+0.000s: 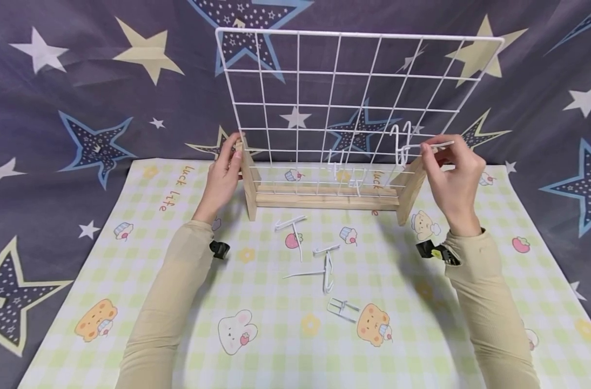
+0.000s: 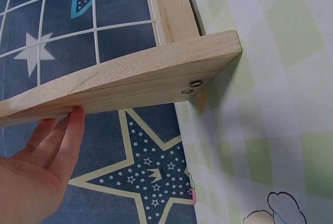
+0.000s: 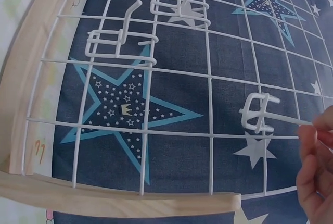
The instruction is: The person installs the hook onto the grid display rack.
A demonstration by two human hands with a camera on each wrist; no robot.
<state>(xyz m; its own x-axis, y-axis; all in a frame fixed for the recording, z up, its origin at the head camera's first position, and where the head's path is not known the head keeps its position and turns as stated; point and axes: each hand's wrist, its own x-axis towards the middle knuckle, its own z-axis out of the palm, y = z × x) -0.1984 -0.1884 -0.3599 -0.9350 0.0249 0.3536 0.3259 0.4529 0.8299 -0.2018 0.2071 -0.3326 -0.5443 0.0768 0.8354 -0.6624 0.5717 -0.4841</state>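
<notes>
A white wire grid panel (image 1: 358, 35) leans back in a wooden stand (image 1: 324, 202). My left hand (image 1: 221, 175) holds the upper part of the stand's left side piece; in the left wrist view its fingertips press against the outer wood. At the right of the panel, my right hand (image 1: 452, 173) pinches the prong of a white wire hook (image 3: 283, 117). That hook's looped end lies against the grid wires, though I cannot tell whether it is latched. Lower on the grid hang two more white hooks, one hook (image 3: 122, 36) below and beside the other hook (image 3: 182, 6).
Several loose white wire hooks (image 1: 327, 273) lie on the checked tablecloth (image 1: 154, 302) in front of the stand, with a small wire piece (image 1: 343, 309) nearest me. A dark star-patterned cloth (image 1: 179, 97) hangs behind the table.
</notes>
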